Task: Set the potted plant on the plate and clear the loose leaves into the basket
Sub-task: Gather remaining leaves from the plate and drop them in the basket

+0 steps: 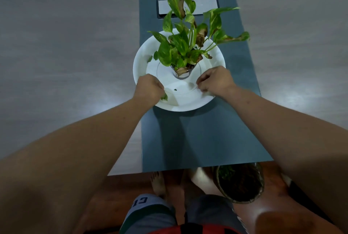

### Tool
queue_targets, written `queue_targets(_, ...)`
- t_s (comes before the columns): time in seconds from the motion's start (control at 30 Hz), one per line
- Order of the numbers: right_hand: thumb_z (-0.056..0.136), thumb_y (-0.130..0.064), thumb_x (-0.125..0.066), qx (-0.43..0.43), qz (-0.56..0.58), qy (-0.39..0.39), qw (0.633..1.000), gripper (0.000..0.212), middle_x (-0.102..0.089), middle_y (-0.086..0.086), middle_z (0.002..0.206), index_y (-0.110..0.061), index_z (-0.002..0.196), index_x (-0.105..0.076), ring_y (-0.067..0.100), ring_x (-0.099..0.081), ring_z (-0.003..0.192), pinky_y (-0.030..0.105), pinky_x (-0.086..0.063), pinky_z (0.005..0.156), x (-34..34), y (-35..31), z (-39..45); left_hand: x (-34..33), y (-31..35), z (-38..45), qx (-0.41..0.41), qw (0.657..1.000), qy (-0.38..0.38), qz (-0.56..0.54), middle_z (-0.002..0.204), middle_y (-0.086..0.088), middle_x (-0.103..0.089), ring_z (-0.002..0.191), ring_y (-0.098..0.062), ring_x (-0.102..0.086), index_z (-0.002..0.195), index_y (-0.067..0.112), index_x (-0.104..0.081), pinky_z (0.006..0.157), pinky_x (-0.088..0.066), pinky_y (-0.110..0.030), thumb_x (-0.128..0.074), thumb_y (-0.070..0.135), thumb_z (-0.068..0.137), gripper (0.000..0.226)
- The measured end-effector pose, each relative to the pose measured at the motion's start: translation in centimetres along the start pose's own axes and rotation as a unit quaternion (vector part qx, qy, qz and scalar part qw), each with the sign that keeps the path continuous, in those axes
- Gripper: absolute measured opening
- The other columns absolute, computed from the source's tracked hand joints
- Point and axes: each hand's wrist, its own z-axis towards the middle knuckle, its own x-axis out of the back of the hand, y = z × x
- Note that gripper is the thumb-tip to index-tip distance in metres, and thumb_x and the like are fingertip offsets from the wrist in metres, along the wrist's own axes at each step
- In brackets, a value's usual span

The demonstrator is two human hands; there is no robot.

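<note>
In the head view we look down on a white plate (143, 58) lying at the middle of the frame on a dark runner (197, 139) that crosses a grey table (66, 45). The potted plant (185, 45) stands on the plate, its small pot (182, 75) just beyond the plate's centre and its variegated leaves, some browned, spreading toward the top of the frame. Our left hand (148, 88) is over the plate's lower left rim with the fingers curled under, and a green leaf (164, 97) shows at its fingertips; it appears to hold that leaf. Our right hand (215, 81) is over the plate's lower right, its fingers bent down toward the plate surface, and we cannot tell whether they pinch anything. A tiny leaf scrap (175, 89) lies on the plate between the two hands, and another small leaf piece (150, 58) lies near the plate's left rim. The basket (240, 183) sits on the floor at the lower right, beside our bare feet, below the table's near edge. A grey rectangular panel (205, 3) is set into the runner behind the plant.
</note>
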Motion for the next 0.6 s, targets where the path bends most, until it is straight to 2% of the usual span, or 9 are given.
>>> queue_targets(0.07, 0.068, 0.002, -0.07, -0.032, 0.068, 0.011, 0.997, 0.019, -0.072, 0.003, 0.073, -0.011, 0.078, -0.08, 0.01, -0.062, 0.059, 0.02, -0.057, 0.064, 0.2, 0.1, -0.6, 0.4, -0.1, 0.1, 0.013, 1.0, 0.012, -0.009, 0.097, -0.008, -0.075, 0.096, -0.02, -0.067, 0.087, 0.002, -0.079, 0.075, -0.046, -0.021, -0.07, 0.006, 0.075, 0.016)
queue_targets(0.13, 0.069, 0.003, -0.07, -0.063, 0.136, 0.013, 0.989, 0.016, -0.071, 0.006, 0.068, -0.008, 0.076, -0.078, 0.015, -0.065, 0.055, 0.024, -0.059, 0.066, 0.4, 0.5, -1.3, 0.3, 0.0, 0.3, 0.032, 0.999, 0.018, -0.02, 0.093, -0.007, -0.075, 0.089, -0.018, -0.066, 0.086, 0.001, -0.079, 0.069, -0.046, -0.021, -0.066, 0.01, 0.078, 0.018)
queue_targets(0.2, 0.071, 0.005, -0.07, -0.078, 0.183, 0.009, 0.98, 0.013, -0.07, 0.009, 0.07, -0.006, 0.075, -0.076, 0.019, -0.065, 0.055, 0.027, -0.062, 0.067, 0.5, 0.9, -1.9, 0.5, 0.1, 0.2, 0.08, 0.995, 0.006, -0.054, 0.086, -0.006, -0.071, 0.08, -0.014, -0.062, 0.082, 0.003, -0.077, 0.061, -0.046, -0.021, -0.069, 0.015, 0.073, 0.017)
queue_targets(0.3, 0.072, 0.009, -0.069, -0.096, 0.232, 0.016, 0.968, 0.011, -0.068, 0.01, 0.076, 0.0, 0.075, -0.073, 0.023, -0.064, 0.058, 0.031, -0.063, 0.07, 0.3, 1.4, -3.3, 1.0, 0.0, -0.2, 0.133, 0.968, -0.05, -0.208, 0.084, -0.003, -0.065, 0.078, -0.017, -0.06, 0.078, 0.011, -0.067, 0.074, -0.051, -0.026, -0.073, 0.012, 0.061, 0.018)
queue_targets(0.37, 0.073, 0.012, -0.069, -0.11, 0.276, 0.03, 0.954, 0.011, -0.068, 0.011, 0.073, 0.003, 0.077, -0.072, 0.023, -0.064, 0.062, 0.027, -0.063, 0.066, 0.3, 1.8, -4.5, 1.0, -0.3, -1.0, 0.143, 0.957, -0.067, -0.243, 0.08, -0.004, -0.064, 0.073, -0.016, -0.059, 0.075, 0.011, -0.063, 0.074, -0.052, -0.028, -0.073, 0.007, 0.064, 0.015)
queue_targets(0.43, 0.074, 0.013, -0.069, -0.121, 0.328, 0.049, 0.936, 0.011, -0.067, 0.012, 0.074, 0.002, 0.074, -0.069, 0.024, -0.066, 0.065, 0.024, -0.062, 0.063, 0.5, 2.1, -5.7, 0.9, -0.3, -1.9, 0.143, 0.953, -0.073, -0.258, 0.078, -0.003, -0.056, 0.075, -0.013, -0.052, 0.073, 0.014, -0.062, 0.072, -0.044, -0.029, -0.071, 0.008, 0.056, 0.021)
queue_targets(0.5, 0.076, 0.013, -0.067, -0.123, 0.377, 0.079, 0.915, 0.015, -0.066, 0.011, 0.075, 0.0, 0.071, -0.066, 0.022, -0.065, 0.065, 0.022, -0.062, 0.059, 1.0, 2.7, -7.5, 0.5, 0.8, -3.2, 0.119, 0.947, -0.103, -0.281, 0.079, -0.004, -0.051, 0.079, -0.012, -0.047, 0.066, 0.013, -0.059, 0.075, -0.037, -0.03, -0.069, 0.004, 0.059, 0.015)
queue_targets(0.6, 0.078, 0.015, -0.063, -0.118, 0.436, 0.121, 0.884, 0.019, -0.065, 0.008, 0.077, -0.002, 0.069, -0.064, 0.018, -0.063, 0.064, 0.018, -0.058, 0.054, 2.0, 4.1, -10.1, -0.3, 3.0, -5.4, 0.12, 0.934, -0.123, -0.314, 0.077, -0.002, -0.058, 0.074, -0.013, -0.052, 0.071, 0.016, -0.065, 0.075, -0.038, -0.027, -0.07, 0.009, 0.06, 0.013)
